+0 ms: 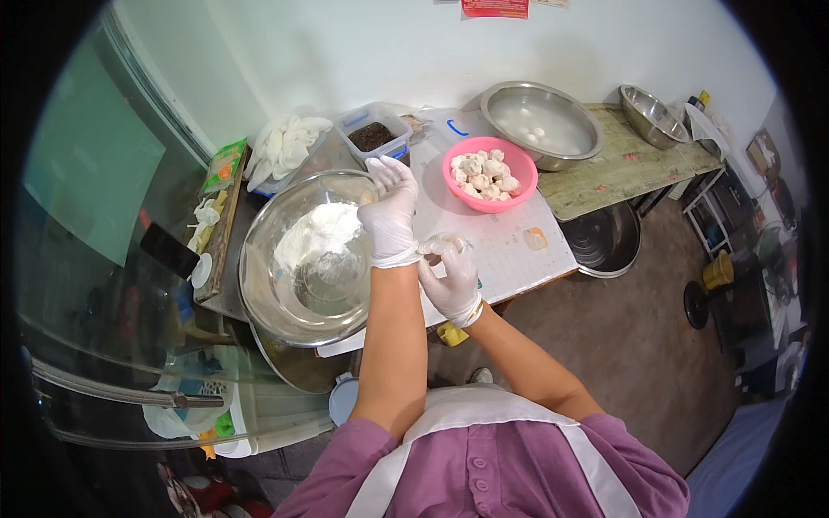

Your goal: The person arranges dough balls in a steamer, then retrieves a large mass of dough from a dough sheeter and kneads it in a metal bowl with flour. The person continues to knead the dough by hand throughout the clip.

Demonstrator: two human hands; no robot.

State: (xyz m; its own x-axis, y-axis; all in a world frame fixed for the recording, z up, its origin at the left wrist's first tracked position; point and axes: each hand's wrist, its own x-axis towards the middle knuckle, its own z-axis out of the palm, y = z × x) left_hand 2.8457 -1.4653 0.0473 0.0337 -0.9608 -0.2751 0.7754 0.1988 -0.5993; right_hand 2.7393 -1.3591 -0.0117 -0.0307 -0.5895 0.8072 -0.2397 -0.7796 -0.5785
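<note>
Both my hands wear thin white disposable gloves. My left hand [392, 210] is raised over the right rim of a large steel bowl [259, 285], its fingers curled and pointing away from me. My right hand [451, 275] pinches the cuff of the left glove [396, 256] at the wrist. A heap of white powder [320, 236] lies in the steel bowl. Beyond my hands, a pink plastic bowl [497, 206] holds several pale, lumpy pieces [482, 175]. Next to it stands a steel basin [596, 152] of cloudy water with a few white round pieces.
A plastic tub [403, 129] of dark contents and a heap of white gloves [288, 146] stand at the back. A wooden board [227, 239] and a phone-like black object [170, 250] are left. A smaller steel bowl [654, 120] stands far right; a dark basin [609, 243] sits below the table.
</note>
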